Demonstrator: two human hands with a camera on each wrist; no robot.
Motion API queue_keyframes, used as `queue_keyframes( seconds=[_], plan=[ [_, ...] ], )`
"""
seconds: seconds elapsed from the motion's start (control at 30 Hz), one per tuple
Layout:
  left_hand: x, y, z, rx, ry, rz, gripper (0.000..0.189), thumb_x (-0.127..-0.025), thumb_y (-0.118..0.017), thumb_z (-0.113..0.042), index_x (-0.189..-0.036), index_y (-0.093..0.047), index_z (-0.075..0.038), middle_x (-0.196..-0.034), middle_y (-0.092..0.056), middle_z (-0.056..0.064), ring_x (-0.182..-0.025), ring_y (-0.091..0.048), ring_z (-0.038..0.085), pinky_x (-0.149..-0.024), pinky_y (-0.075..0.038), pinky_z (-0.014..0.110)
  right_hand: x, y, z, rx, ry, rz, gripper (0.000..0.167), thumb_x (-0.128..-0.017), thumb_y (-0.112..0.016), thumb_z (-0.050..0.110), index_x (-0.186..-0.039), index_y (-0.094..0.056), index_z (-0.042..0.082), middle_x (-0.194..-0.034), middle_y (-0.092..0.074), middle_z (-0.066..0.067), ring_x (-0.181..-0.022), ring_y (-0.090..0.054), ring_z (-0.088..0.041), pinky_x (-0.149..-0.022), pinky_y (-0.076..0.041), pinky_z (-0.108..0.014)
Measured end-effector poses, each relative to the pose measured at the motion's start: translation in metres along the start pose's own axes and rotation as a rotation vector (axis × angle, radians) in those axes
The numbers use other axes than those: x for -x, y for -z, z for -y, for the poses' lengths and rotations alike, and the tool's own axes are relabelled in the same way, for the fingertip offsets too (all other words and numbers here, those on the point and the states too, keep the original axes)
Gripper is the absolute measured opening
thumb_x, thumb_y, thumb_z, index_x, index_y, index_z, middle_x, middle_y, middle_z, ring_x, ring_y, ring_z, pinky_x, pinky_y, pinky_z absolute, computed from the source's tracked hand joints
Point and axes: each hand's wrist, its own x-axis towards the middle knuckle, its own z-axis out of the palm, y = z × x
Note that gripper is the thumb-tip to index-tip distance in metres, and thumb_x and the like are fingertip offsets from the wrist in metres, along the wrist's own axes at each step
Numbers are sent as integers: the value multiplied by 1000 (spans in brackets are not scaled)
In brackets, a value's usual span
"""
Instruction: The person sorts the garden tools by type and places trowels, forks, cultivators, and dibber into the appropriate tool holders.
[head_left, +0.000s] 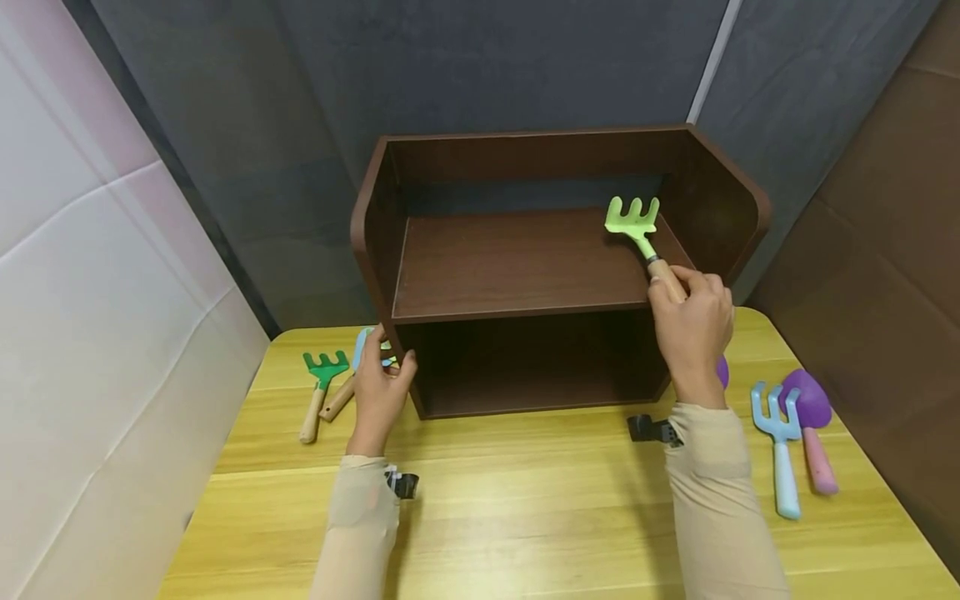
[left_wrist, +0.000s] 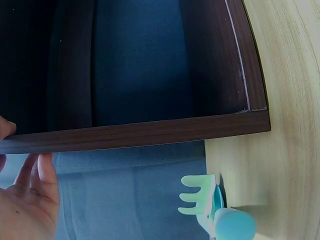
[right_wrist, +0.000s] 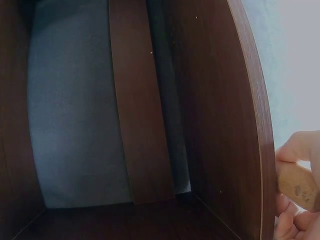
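Note:
A dark brown two-level shelf (head_left: 517, 258) stands at the back of the table. My left hand (head_left: 380, 396) grips the front edge of its left side panel; the left wrist view shows thumb and fingers on opposite sides of the panel (left_wrist: 135, 134). My right hand (head_left: 693, 329) holds a light green toy hand rake (head_left: 639, 231) by its wooden handle. Its three tines point away, over the right part of the upper board. In the right wrist view the butt of the wooden handle (right_wrist: 298, 186) shows between the fingers, beside the shelf's side panel.
Left of the shelf lie a green hand rake (head_left: 322, 373) and a light blue tool (head_left: 362, 342), partly hidden by my left hand. At right, a light blue fork (head_left: 785, 479) lies beside a purple trowel (head_left: 813, 400) with a pink handle. Another purple piece (head_left: 722, 372) peeks out behind my right hand.

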Motion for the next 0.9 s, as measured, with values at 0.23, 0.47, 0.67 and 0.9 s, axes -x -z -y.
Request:
queue_keyframes(
  seconds=[0.23,0.47,0.67,0.9],
  plan=[
    [-2,1,-3,-10,-1,4,52,-92,-60,-13,-141,-43,-11,-129,-52,15,-101,-60,29,-69,-42,11,-3,-1,3,24,-18,1,38,-88,-59,32,-110,-72,5,-106,-64,-21,-94,-52,-41,-87,-39,-51],
    [-2,-1,-3,-14,-6,2,53,-92,-60,-13,-141,-42,-10,-130,-52,16,-101,-60,30,-69,-43,11,-7,-3,4,61,-19,-5,40,-89,-57,34,-108,-72,4,-109,-67,-21,-98,-53,-42,-88,-39,-52],
    [-2,-3,-4,-23,-18,-7,53,-92,-61,-13,-141,-43,-10,-130,-52,16,-100,-61,30,-69,-44,13,-7,-3,5,71,-36,-5,38,-88,-57,33,-108,-71,4,-107,-66,-21,-97,-53,-42,-88,-38,-52],
    [-2,-4,-3,-36,-33,-19,51,-91,-61,-12,-139,-45,-8,-127,-54,16,-100,-62,31,-68,-44,12,-7,-1,6,75,-74,20,38,-88,-58,33,-114,-62,6,-107,-65,-18,-99,-52,-41,-89,-37,-51]
  ],
)
